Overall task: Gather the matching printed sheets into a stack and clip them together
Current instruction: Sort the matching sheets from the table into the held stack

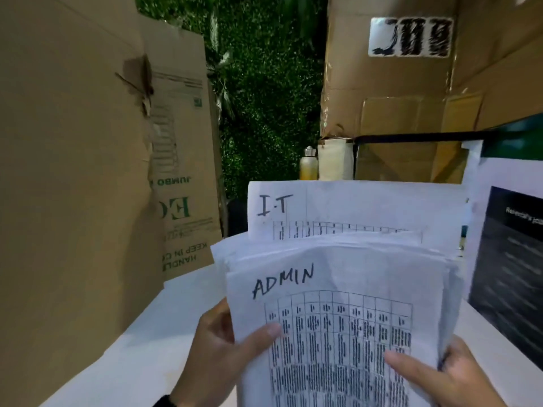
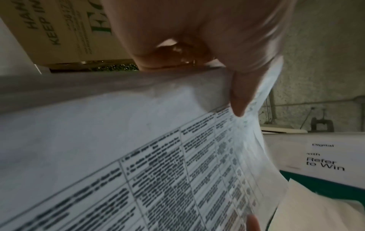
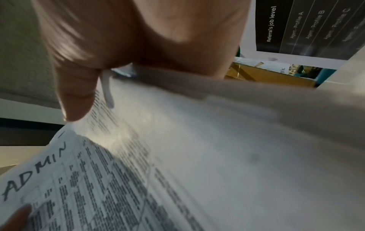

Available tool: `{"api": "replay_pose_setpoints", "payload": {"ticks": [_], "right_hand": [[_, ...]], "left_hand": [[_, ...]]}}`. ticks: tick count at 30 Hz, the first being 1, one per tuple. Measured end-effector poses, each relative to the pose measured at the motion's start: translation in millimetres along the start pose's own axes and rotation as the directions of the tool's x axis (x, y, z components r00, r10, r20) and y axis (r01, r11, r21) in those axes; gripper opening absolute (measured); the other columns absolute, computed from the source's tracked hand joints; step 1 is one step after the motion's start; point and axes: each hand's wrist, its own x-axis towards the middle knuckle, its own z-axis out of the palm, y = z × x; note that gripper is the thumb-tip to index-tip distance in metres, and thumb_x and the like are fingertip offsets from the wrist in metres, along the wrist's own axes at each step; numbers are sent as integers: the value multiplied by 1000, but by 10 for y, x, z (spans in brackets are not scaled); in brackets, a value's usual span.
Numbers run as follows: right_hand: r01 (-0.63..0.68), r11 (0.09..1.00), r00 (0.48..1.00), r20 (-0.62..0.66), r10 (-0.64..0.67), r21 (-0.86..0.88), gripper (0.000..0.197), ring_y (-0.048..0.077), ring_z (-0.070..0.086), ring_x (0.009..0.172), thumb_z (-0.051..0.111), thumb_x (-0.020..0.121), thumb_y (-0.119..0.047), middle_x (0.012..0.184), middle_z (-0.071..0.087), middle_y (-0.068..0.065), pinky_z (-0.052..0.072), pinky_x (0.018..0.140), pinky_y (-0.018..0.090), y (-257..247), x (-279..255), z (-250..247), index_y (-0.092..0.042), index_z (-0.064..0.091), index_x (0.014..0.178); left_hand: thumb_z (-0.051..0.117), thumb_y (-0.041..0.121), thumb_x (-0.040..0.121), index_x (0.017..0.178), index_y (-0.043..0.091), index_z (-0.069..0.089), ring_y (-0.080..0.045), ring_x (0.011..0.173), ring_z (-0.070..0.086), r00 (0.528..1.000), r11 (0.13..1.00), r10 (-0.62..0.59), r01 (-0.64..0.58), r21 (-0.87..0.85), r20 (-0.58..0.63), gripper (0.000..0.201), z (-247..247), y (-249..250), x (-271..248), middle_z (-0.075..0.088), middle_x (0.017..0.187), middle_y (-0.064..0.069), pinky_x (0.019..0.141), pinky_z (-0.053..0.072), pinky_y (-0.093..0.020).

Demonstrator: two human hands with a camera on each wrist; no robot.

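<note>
White printed paper sheets (image 1: 338, 304) pinched by left hand (image 1: 217, 356) and right hand (image 1: 435, 377), thumbs on front, fanned above grip to read "ADMIN" heading.

Printed sheets (image 1: 338, 318): loose sheaf of white paper, held upright and fanned above the counter, gripped at both lower side edges. Front sheet (image 1: 323, 342) headed "ADMIN" in handwritten black marker over a printed grid table of dense black text; slightly creased. Rearmost sheet (image 1: 352, 207) stands higher, headed "I.T", with a similar table. Intermediate sheets show blank upper edges, unevenly aligned.
</note>
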Motion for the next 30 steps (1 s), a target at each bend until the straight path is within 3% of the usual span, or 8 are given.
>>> {"api": "replay_pose_setpoints", "payload": {"ticks": [4,6,9,14,16,18,22,30], "right_hand": [[1,1000,1000,0,-1,-1,93,15,74,81,92,15,-48,88,79,0,54,72,29,50,53,-42,-22,70,101],[26,999,999,42,-27,31,103,21,74,87,90,12,-59,93,79,2,56,75,37,17,80,-15,-25,68,107],[104,995,987,123,-103,-5,68,4,73,85,91,28,-51,91,79,-8,55,63,16,-66,59,91,-36,75,93],[118,986,993,-29,-116,118,77,28,75,79,92,7,-58,84,78,9,63,67,42,-167,95,-7,-35,78,79],[104,988,995,-12,-103,118,59,30,74,81,94,23,-48,86,78,8,62,69,44,-145,86,-25,-36,78,78],[87,990,996,15,-89,115,47,32,74,84,92,37,-43,87,78,11,61,72,45,-51,67,11,-30,80,81],[214,974,975,-82,-208,76,73,22,75,85,87,27,-67,89,79,7,61,78,37,-38,52,120,-28,79,88],[317,934,948,-72,-309,166,26,17,75,74,80,60,-34,84,79,1,61,63,32,-146,70,38,-28,79,86]], "left_hand": [[99,49,15,100,13,73,-23,74,79,997,990,80,-77,-120,20,96,2,87,4,82,88,-10,58,61,-28],[99,52,27,102,19,76,-23,82,79,993,990,87,-78,-113,83,86,44,131,5,82,94,-7,64,62,-29],[90,40,46,92,32,82,-24,88,78,990,996,86,-82,-38,109,47,107,152,23,82,96,-3,72,63,-32],[84,35,55,92,20,80,-32,86,78,992,988,124,-124,-88,2,40,18,188,66,81,95,-13,72,64,-42],[86,37,55,92,23,80,-30,85,77,991,986,133,-130,-103,17,40,6,158,47,80,96,-13,71,63,-40],[80,37,62,95,27,80,-30,92,77,991,989,123,-118,-85,49,34,48,120,22,80,99,-11,77,62,-43],[79,34,63,92,26,82,-28,93,78,983,986,165,-163,-29,85,31,180,217,42,81,98,-7,76,62,-35],[72,24,76,104,20,78,-32,100,75,972,977,206,-198,-76,112,29,72,280,184,79,108,-10,82,61,-43]]}}
